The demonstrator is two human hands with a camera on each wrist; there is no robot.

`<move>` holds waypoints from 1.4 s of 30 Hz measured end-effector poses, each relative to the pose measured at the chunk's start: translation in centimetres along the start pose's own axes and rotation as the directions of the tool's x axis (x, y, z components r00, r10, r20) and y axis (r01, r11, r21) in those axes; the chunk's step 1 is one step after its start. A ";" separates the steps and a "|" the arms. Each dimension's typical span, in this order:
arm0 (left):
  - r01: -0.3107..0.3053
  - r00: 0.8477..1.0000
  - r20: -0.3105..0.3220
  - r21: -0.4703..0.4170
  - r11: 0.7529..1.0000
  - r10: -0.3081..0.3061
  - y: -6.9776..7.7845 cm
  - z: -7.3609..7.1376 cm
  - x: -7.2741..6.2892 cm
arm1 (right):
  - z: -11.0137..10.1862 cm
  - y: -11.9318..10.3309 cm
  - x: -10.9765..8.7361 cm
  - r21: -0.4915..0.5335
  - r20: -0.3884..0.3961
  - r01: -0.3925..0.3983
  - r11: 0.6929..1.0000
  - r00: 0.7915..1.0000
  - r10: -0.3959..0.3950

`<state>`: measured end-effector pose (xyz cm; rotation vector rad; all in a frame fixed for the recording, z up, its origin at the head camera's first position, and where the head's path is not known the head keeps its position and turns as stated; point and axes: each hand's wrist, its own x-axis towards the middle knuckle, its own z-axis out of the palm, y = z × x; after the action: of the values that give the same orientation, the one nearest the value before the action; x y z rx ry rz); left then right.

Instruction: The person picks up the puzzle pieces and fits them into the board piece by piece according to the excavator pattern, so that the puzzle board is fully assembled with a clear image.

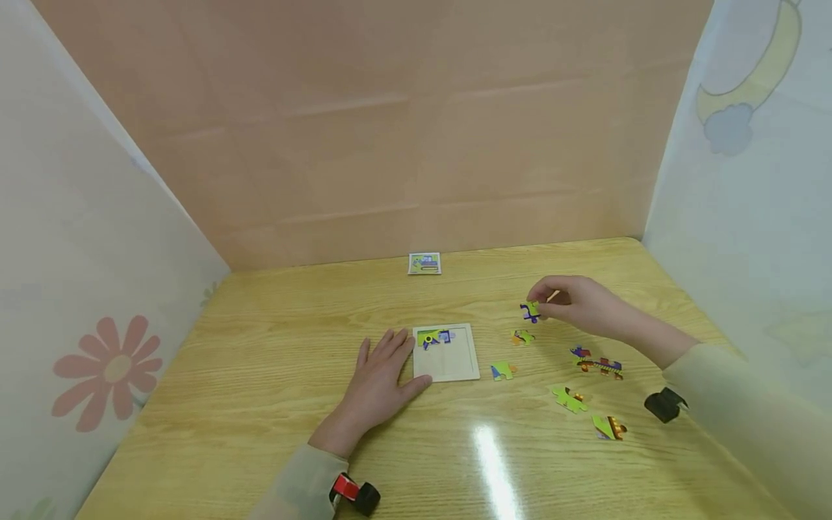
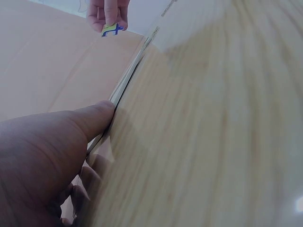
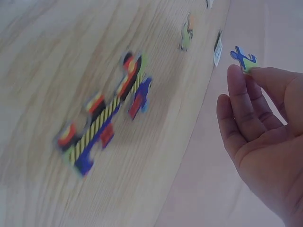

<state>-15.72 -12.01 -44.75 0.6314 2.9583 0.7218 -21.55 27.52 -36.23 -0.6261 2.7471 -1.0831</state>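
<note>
Between thumb and fingertips, my right hand (image 1: 578,307) pinches a green and blue puzzle piece (image 1: 530,310), held up off the wood in the right wrist view. My left hand (image 1: 383,379) rests at the puzzle tray's left side, fingers extended, its thumb (image 2: 97,116) against the near edge. The pale, square puzzle tray (image 1: 455,361) has green, yellow and blue pieces (image 1: 434,338) lying in its upper left. Right of the tray lie a small green and orange piece (image 1: 523,337) and a green and blue piece (image 1: 503,370).
More loose pieces lie at the right: a striped piece (image 1: 601,367), a blue and red one (image 3: 138,99), a green one (image 1: 569,399) and a green and orange one (image 1: 609,427). A picture card (image 1: 425,263) lies at the table's back edge. Fabric walls (image 1: 416,144) enclose the table.
</note>
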 end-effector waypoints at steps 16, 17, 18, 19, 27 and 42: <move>-0.002 1.000 -0.002 0.001 1.000 0.002 0.2 -0.1 0.1 | 5.1 -2.5 3.5 0.129 0.058 -0.003 0.992 0.998 -0.005; -0.002 1.000 -0.001 0.003 1.000 0.002 0.2 -0.1 0.1 | 5.3 -2.6 3.6 0.139 0.066 -0.002 0.990 0.998 -0.008; 0.000 1.000 -0.001 0.006 1.000 0.000 0.2 -0.1 0.1 | 5.6 -2.7 3.7 0.145 0.071 -0.005 0.989 0.997 -0.005; 0.000 1.000 0.000 0.007 1.000 0.000 0.2 -0.1 0.1 | 5.9 -2.9 3.9 0.151 0.077 -0.006 0.989 0.997 -0.005; -0.001 1.000 0.009 0.015 1.000 0.001 0.1 0.3 0.4 | 7.9 -3.4 4.7 0.162 0.077 -0.046 0.986 0.996 0.033; -0.014 1.000 0.004 0.012 1.000 0.014 0.1 0.5 0.5 | 10.1 -4.3 5.5 0.051 0.012 -0.095 0.994 0.995 0.095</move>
<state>-16.06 -11.53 -45.16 0.6539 2.9603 0.7033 -22.49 16.07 -40.57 -0.4870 2.7011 -1.1220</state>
